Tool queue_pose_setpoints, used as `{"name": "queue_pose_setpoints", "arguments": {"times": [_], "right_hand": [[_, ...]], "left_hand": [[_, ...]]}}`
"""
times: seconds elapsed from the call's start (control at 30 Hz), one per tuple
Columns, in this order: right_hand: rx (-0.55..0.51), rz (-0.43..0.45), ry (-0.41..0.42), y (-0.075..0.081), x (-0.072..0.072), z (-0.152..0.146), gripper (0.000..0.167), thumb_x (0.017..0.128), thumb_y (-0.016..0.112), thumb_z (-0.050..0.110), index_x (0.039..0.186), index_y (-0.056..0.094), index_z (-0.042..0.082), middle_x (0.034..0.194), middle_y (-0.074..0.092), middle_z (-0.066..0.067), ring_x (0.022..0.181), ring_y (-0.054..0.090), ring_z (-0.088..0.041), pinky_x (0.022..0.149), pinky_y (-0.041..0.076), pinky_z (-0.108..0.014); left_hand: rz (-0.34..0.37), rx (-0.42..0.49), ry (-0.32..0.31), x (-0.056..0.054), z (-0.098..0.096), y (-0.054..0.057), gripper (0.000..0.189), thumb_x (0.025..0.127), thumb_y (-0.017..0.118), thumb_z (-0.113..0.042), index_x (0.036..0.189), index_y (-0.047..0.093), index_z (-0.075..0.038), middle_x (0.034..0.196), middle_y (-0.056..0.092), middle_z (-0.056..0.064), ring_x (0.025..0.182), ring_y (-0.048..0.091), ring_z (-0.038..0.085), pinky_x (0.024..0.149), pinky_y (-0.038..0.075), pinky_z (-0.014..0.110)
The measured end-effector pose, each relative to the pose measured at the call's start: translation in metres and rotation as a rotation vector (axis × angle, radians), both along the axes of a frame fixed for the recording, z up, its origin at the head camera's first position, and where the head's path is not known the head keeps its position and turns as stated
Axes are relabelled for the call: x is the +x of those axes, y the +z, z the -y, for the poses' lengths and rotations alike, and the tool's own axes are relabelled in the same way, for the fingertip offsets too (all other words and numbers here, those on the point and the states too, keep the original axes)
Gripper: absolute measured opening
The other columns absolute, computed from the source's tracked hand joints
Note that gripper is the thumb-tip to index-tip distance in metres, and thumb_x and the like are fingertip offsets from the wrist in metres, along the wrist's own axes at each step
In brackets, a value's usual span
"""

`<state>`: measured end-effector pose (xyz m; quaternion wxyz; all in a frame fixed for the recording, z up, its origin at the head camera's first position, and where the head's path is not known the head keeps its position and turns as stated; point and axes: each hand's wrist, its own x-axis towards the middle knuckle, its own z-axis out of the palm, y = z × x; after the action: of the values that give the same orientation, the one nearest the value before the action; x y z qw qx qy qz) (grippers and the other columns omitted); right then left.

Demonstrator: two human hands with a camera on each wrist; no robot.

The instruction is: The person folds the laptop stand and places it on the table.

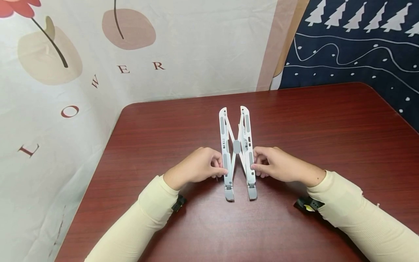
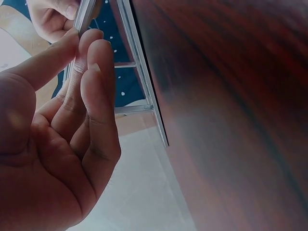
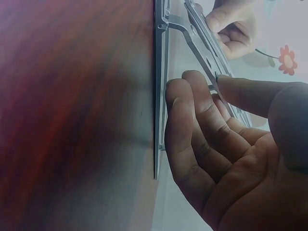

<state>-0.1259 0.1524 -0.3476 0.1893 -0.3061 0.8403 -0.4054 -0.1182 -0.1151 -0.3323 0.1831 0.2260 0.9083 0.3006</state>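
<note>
L hand [image 2: 62, 130] pinches stand [image 1: 224, 158]; hub [image 1: 237, 146]: head cam only

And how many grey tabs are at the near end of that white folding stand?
2: the left tab ends the left rail, pinched by the left hand; the right tab ends the right rail, pinched by the right hand. Any underneath would be hidden.

White stand [image 1: 237, 146], reddish-brown table [image 1: 314, 120], cream sleeves [image 1: 144, 218], navy tree-print cloth [image 1: 353, 54]
</note>
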Motion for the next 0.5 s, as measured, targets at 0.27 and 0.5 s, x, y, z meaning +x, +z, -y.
{"name": "queue_pose_setpoints", "arguments": {"times": [0.27, 0.5], "right_hand": [[0.008, -0.008, 0.001, 0.0008, 0.0008, 0.0018, 0.014, 0.095, 0.066, 0.008, 0.091, 0.053, 0.005, 0.071, 0.069, -0.004, 0.061, 0.064, -0.012, 0.057, 0.055, -0.026], [0.009, -0.010, -0.001, 0.0005, 0.0016, 0.0034, 0.014, 0.095, 0.066, 0.008, 0.092, 0.053, 0.004, 0.070, 0.070, -0.004, 0.061, 0.065, -0.011, 0.057, 0.055, -0.026]], "left_hand": [[0.002, 0.004, 0.006, 0.0009, -0.0004, -0.0010, 0.022, 0.086, 0.078, -0.028, 0.070, 0.066, -0.020, 0.061, 0.071, -0.006, 0.054, 0.066, 0.014, 0.060, 0.048, 0.023], [0.001, -0.004, 0.015, 0.0014, -0.0012, -0.0008, 0.023, 0.086, 0.078, -0.029, 0.069, 0.066, -0.020, 0.062, 0.071, -0.006, 0.053, 0.065, 0.012, 0.059, 0.048, 0.024]]}}
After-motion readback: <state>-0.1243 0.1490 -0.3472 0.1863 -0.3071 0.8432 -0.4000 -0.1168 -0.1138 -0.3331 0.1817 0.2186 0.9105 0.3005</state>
